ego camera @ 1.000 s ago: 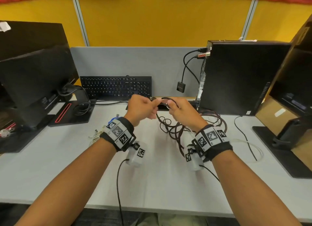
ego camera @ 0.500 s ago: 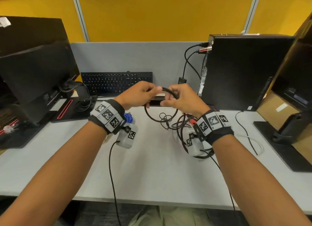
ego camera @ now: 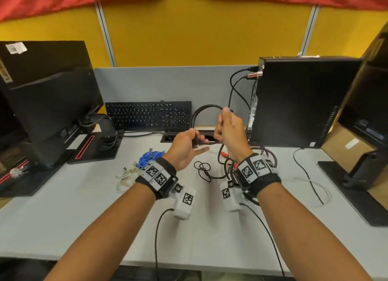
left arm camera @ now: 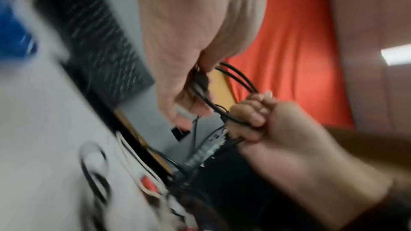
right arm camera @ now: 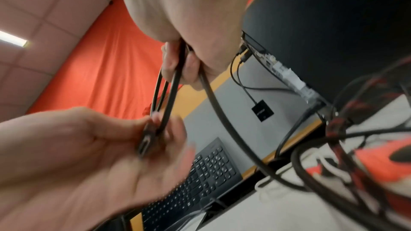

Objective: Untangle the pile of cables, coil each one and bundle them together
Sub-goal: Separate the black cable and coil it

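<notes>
A: Head view: a grey desk point(ego camera: 63, 217) before a yellow partition. What is held?

B: A black cable point(ego camera: 206, 108), looped above the desk. The left hand point(ego camera: 184, 148) pinches its plug end; the right hand point(ego camera: 231, 133) is fisted round the strands. One tangled pile point(ego camera: 231, 167) lies beneath, with one blue cable point(ego camera: 150, 156) and one white cable point(ego camera: 126, 176) left of it.

A: Left wrist view?

B: Blurred; seemingly three strands point(left arm camera: 240, 80) enter the right fist.

A: Right wrist view?

B: The plug point(right arm camera: 145, 140) sits between thumb and fingers. The trailing end probably remains snagged in the pile; pulling could tighten knots or spring the coil.
</notes>
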### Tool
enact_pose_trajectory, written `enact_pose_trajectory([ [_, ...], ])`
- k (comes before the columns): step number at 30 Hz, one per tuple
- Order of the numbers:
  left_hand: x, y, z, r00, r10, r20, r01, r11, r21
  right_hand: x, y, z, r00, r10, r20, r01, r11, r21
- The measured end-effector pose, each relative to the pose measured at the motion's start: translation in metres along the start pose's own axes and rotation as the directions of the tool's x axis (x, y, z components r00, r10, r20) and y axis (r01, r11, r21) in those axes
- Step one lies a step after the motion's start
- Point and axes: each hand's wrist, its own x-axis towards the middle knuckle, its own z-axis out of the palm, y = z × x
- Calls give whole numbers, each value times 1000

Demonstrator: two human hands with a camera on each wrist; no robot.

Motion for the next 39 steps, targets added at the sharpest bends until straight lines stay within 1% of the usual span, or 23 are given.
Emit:
enact_pose_trajectory([
  [1, -1, -1, -4, 1000, 21, 16, -24, 967, 255, 3, -4, -3, 1000, -19, 1, 19, 998, -65],
  [2, 0, 1, -9, 998, 47, 42, -61, 879, 473, 5, -8, -7, 999, -44, 9, 45, 989, -139],
  [3, 2, 3, -13, 994, 84, 68, -108, 771, 628, 8, -13, -10, 998, -64, 22, 68, 977, -203],
  [4, 5, 7, -16, 987, 131, 91, -156, 678, 718, 10, -17, -13, 996, -76, 41, 84, 966, -246],
  [5, 7, 12, -17, 977, 187, 102, -198, 611, 767, 13, -21, -14, 994, -84, 68, 100, 956, -277],
  [7, 10, 25, -17, 945, 297, 137, -282, 528, 801, 18, -29, -15, 986, -91, 141, 134, 931, -339],
  [8, 12, 32, -17, 922, 342, 181, -336, 479, 811, 21, -32, -15, 980, -90, 177, 152, 914, -377],
  [9, 13, 41, -17, 901, 367, 230, -376, 399, 836, 23, -34, -15, 974, -90, 208, 171, 892, -419],
  [11, 14, 55, -20, 883, 337, 326, -404, 196, 893, 26, -36, -16, 962, -92, 256, 211, 845, -491],
  [12, 14, 61, -22, 897, 275, 347, -391, 122, 912, 27, -37, -17, 957, -95, 274, 229, 828, -512],
  [13, 13, 65, -24, 918, 182, 352, -376, 117, 919, 28, -38, -18, 954, -102, 284, 242, 818, -522],
  [14, 11, 66, -26, 929, 88, 358, -369, 189, 910, 29, -38, -20, 953, -109, 283, 249, 814, -524],
  [16, 8, 62, -28, 935, -42, 351, -291, 471, 833, 30, -39, -22, 958, -110, 265, 235, 831, -504],
  [17, 7, 59, -28, 939, -48, 341, -248, 594, 766, 30, -40, -23, 960, -110, 256, 225, 848, -479],
  [18, 6, 56, -28, 942, -19, 334, -235, 671, 703, 31, -41, -24, 962, -116, 248, 220, 868, -445],
  [20, 6, 52, -24, 946, 60, 318, -252, 754, 607, 32, -43, -28, 963, -150, 223, 226, 901, -370],
  [23, 7, 60, -15, 934, 148, 326, -306, 803, 511, 34, -43, -37, 970, -190, 154, 224, 943, -247],
  [25, 10, 71, -7, 927, 195, 321, -337, 810, 480, 35, -38, -41, 981, -163, 103, 181, 963, -200],
  [28, 16, 81, 5, 923, 261, 284, -370, 805, 463, 30, -23, -44, 996, -64, 60, 74, 982, -176],
  [32, 20, 78, 13, 925, 321, 201, -377, 833, 405, 21, -7, -42, 987, 124, 103, -118, 991, -65],
  [34, 22, 79, 14, 925, 351, 146, -380, 864, 331, 13, 3, -43, 974, 178, 140, -158, 977, -141],
  [36, 24, 83, 13, 921, 376, 103, -389, 877, 282, 4, 18, -46, 962, 178, 206, -103, 938, -331],
  [39, 24, 92, 10, 914, 399, 75, -404, 878, 256, -2, 36, -54, 928, 265, 262, -29, 753, -657],
])
